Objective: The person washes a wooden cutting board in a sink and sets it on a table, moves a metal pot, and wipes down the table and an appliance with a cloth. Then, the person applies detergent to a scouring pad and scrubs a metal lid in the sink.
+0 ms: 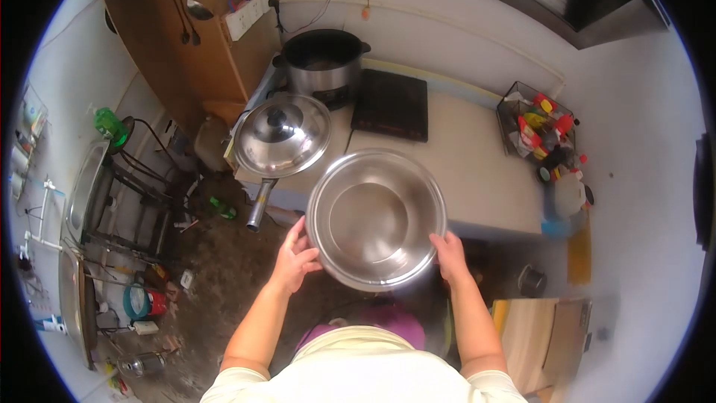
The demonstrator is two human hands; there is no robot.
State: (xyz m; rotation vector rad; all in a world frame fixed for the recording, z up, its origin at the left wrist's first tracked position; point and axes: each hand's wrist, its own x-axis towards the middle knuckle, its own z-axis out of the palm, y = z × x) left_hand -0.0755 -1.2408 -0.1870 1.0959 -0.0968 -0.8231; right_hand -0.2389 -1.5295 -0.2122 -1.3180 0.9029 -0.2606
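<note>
A wide stainless steel basin [369, 220] is held between my two hands in front of my body, its inside facing up and nothing seen in it. On its left rim my left hand [295, 260] is closed, with the thumb and fingers at the edge. My right hand [450, 255] grips the right rim, its fingers partly hidden by the basin. Just beyond the left side of the basin, a frying pan with a shiny domed lid [282, 134] sits on the counter, and its handle [261, 204] sticks out over the counter's front edge.
Behind the lidded pan stands an electric cooker pot [322, 67], beside a black induction hob [390, 104]. A wire basket of condiments [535, 123] is at the right end of the counter [477, 172]. Sinks [86, 194] line the left wall. Wooden boards [533, 343] stand low at right.
</note>
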